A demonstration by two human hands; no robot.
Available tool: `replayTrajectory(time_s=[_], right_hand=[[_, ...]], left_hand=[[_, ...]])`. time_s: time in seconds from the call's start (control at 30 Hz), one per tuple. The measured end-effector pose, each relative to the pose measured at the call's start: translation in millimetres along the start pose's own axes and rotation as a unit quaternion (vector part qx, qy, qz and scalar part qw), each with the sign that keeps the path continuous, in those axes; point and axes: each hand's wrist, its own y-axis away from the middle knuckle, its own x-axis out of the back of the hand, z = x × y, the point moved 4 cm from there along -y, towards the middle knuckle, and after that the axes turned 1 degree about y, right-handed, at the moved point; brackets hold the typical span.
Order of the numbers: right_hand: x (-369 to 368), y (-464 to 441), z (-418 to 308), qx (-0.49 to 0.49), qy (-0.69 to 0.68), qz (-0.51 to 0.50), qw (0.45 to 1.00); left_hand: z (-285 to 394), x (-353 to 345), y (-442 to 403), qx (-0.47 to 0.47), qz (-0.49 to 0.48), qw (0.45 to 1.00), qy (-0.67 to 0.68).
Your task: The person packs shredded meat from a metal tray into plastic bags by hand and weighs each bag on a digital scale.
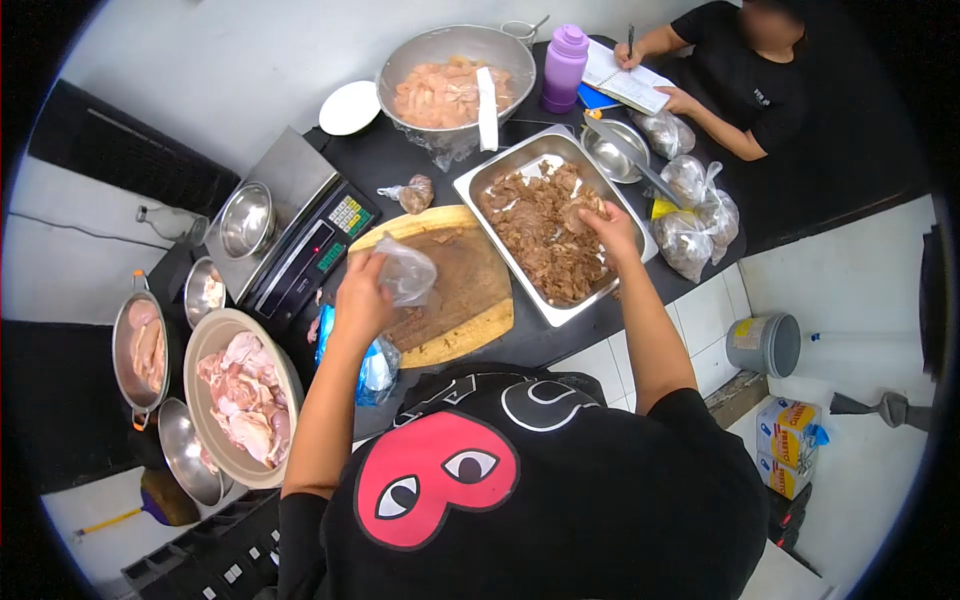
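My left hand (367,295) holds a clear plastic bag (407,272) above the wooden board (470,290). Over the right part of a metal tray (553,312), my right hand (608,228) has its fingers closed on a piece of sliced brown meat. More of the sliced meat (535,225) is spread in the tray. A small tied bag of meat (415,194) sits just beyond the board. Near my left forearm lies a blue and clear plastic pack (377,370).
A digital scale (325,240) carries a steel bowl. Raw chicken fills a beige tub (290,375) at left and a large bowl (390,60) at the back. Filled bags (688,243) and a knife (640,165) lie right. A person (740,70) writes in a notebook.
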Motion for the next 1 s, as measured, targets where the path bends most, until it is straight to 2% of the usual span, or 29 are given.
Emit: replayTrajectory(time_s=[0.13,0.23,0.47,0.6,0.63,0.7,0.73,0.83,0.93,1.0], right_hand=[[-23,21,-33,-0.077,-0.087,-0.034,0.993],[-52,35,-62,-0.083,-0.188,-0.109,0.972],[-142,77,-123,-0.045,-0.27,-0.215,0.938],[-178,79,-105,0.033,-0.274,-0.142,0.95],[-179,79,-103,0.083,-0.184,-0.123,0.971],[-179,80,-104,0.183,0.001,-0.084,0.98],[-179,85,-111,0.177,0.046,-0.071,0.981],[-191,75,-97,0.246,0.066,-0.065,0.965],[-189,83,-112,0.282,0.16,-0.039,0.945],[-190,84,-111,0.309,0.215,-0.02,0.926]], left_hand=[[5,-15,-30,-0.049,-0.021,0.998,-0.032],[29,-15,-52,-0.027,-0.078,0.995,-0.051],[46,-53,-82,-0.035,-0.09,0.995,-0.008],[60,-39,-78,0.03,-0.092,0.986,0.132],[61,-34,-76,0.056,-0.098,0.978,0.178],[52,-37,-76,0.03,-0.06,0.984,0.168],[48,-39,-75,0.018,-0.041,0.986,0.162],[40,-45,-68,0.057,0.027,0.982,0.18],[37,-45,-68,0.039,0.09,0.982,0.164],[36,-45,-68,0.043,0.092,0.981,0.165]])
